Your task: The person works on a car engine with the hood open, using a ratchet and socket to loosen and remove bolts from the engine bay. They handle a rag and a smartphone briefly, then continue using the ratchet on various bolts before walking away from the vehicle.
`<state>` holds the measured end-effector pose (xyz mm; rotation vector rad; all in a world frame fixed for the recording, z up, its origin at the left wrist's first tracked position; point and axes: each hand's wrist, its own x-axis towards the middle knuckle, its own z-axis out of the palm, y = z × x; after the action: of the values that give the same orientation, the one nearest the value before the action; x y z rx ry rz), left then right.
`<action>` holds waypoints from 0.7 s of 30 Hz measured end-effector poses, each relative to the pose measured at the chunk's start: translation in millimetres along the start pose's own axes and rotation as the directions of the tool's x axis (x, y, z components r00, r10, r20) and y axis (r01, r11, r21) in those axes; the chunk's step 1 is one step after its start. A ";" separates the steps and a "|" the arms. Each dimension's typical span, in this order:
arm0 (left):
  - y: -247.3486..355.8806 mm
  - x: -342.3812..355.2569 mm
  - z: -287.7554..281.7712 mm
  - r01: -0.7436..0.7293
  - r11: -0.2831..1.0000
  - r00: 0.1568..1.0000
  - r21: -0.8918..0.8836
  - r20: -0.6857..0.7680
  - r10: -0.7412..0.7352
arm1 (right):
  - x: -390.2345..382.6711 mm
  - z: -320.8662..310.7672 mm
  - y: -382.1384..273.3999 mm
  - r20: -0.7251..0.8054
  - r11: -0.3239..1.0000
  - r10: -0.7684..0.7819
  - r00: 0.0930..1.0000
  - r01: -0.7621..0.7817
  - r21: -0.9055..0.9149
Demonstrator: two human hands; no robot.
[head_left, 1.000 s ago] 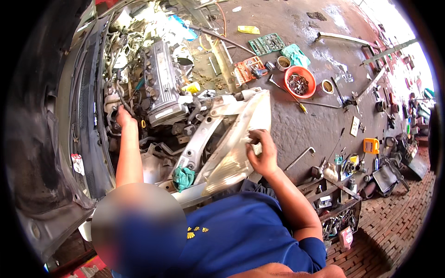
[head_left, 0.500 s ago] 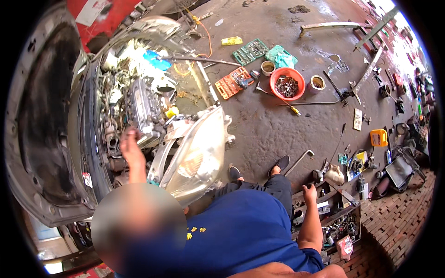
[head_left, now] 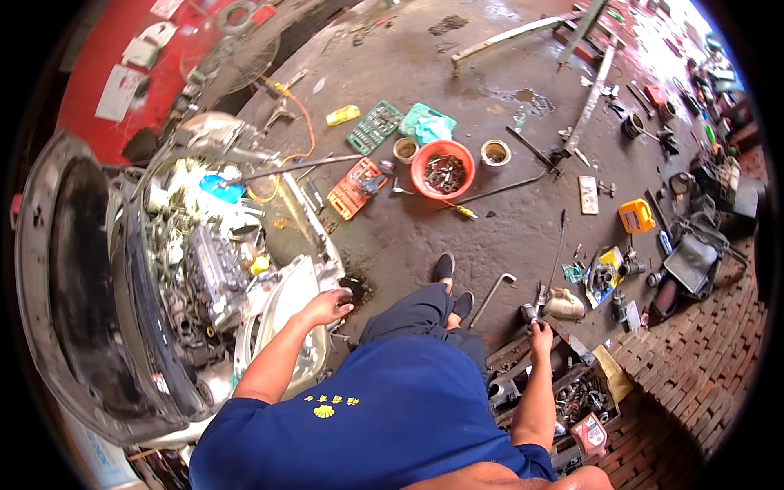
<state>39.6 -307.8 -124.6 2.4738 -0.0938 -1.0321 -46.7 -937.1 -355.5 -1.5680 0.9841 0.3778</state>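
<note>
My left hand (head_left: 325,309) is over the car's headlight (head_left: 304,359), at the front corner of the engine bay. Its fingers are loosely stretched and nothing shows in them. Whether it touches the headlight I cannot tell. Further left lies the exposed engine (head_left: 219,273), below the raised hood (head_left: 77,278). On my other side, my right hand (head_left: 540,333) is closed beside a parts-filled bin (head_left: 581,347). What it holds, if anything, is too small to make out. A pale rounded metal part (head_left: 565,304) lies just beyond this hand.
On the floor ahead stand a red basin (head_left: 420,167) of metal parts, two tins, an orange socket case (head_left: 347,196) and a green one (head_left: 374,126). A bent bar (head_left: 490,298) lies near my feet. A yellow jug (head_left: 635,216) and a brick surface (head_left: 678,351) are at the right.
My left hand has left the engine and come right, over the headlight. My view has shifted and my feet have changed place. The right hand stays closed near the bin.
</note>
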 end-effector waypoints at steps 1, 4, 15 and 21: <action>-24.6 12.9 12.6 0.017 0.985 0.999 -0.172 -0.046 -0.026 | 1.6 -2.9 2.3 -0.008 1.000 0.007 1.000 -0.007 -0.010; -48.9 62.9 13.8 0.207 0.968 0.975 -0.143 0.112 -0.192 | -0.7 -22.5 16.9 -0.063 0.999 0.044 0.997 -0.046 -0.024; 139.1 329.8 -242.9 -0.508 0.794 0.708 -0.335 -0.687 0.162 | 40.8 -79.2 -56.6 -0.291 0.933 -0.019 0.957 -0.087 -0.349; 414.1 216.6 -481.8 -0.795 0.189 -0.318 0.576 -0.663 0.678 | 107.9 -67.8 -179.1 -0.212 0.983 -0.101 0.972 0.065 -0.171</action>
<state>572.0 -543.4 209.5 1.6820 -1.1233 0.9448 134.0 -1048.2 -298.1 -1.8230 1.0739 0.2327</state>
